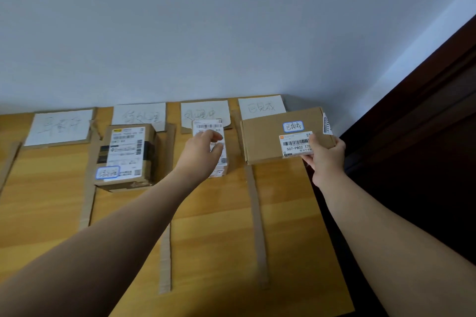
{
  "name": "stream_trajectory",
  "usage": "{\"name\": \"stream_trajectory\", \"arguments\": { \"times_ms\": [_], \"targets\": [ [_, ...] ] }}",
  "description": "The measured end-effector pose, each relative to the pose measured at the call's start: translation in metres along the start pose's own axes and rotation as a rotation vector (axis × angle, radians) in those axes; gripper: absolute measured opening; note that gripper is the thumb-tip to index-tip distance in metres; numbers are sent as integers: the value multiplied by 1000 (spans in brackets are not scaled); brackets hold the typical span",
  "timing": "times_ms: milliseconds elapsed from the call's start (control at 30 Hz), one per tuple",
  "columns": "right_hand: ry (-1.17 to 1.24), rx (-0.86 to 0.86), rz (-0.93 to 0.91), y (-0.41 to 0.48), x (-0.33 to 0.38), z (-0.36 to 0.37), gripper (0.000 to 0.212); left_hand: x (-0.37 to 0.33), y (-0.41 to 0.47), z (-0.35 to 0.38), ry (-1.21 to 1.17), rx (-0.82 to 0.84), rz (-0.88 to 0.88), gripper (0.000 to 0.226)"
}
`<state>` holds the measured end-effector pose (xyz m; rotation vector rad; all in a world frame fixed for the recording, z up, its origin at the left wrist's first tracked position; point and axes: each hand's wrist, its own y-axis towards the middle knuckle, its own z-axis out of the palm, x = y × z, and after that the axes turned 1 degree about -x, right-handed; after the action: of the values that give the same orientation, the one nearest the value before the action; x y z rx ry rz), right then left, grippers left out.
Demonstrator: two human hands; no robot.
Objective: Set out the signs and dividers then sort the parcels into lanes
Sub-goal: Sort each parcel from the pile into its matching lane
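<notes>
The wooden table (pixel 219 213) is split into lanes by cardboard dividers (pixel 257 226) that run from 12 o'clock to 6 o'clock. At the 12 o'clock end, by the pale wall (pixel 206 33), each lane has a white paper sign: the first sign (pixel 59 126), second sign (pixel 140 116), third sign (pixel 203 110) and fourth sign (pixel 261 107). The writing on them is too faint to read. The second lane holds a taped brown box (pixel 126 154), with its long side going 12 to 6 and a blue-edged sticker (pixel 108 172) near its 7 o'clock corner. The third lane holds a small white box (pixel 209 126), also long from 12 to 6. The left hand (pixel 202 152) is over it with fingers loosely bent; it is not clear if they hold it. At the far end of the fourth lane is a flat brown box (pixel 268 136), its long side going 9 to 3 and its top facing the camera. The right hand (pixel 325 159) pinches its 4 o'clock corner, thumb on the barcode label (pixel 296 143). This box hides the bottom of the fourth sign. A dark brown wood panel (pixel 425 123) stands at 3 o'clock, beside the table.
</notes>
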<state>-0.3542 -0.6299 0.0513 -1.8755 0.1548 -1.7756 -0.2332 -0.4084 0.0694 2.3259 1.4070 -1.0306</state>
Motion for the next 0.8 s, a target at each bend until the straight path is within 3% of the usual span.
{"name": "stream_trajectory", "arguments": {
  "times_ms": [533,800],
  "targets": [
    [-105,-28,114,87,-47,-11,54,-22,48,38,112,70,-70,29],
    [-570,23,89,100,-61,-1,81,-29,65,47,204,73,-88,29]
  ]
}}
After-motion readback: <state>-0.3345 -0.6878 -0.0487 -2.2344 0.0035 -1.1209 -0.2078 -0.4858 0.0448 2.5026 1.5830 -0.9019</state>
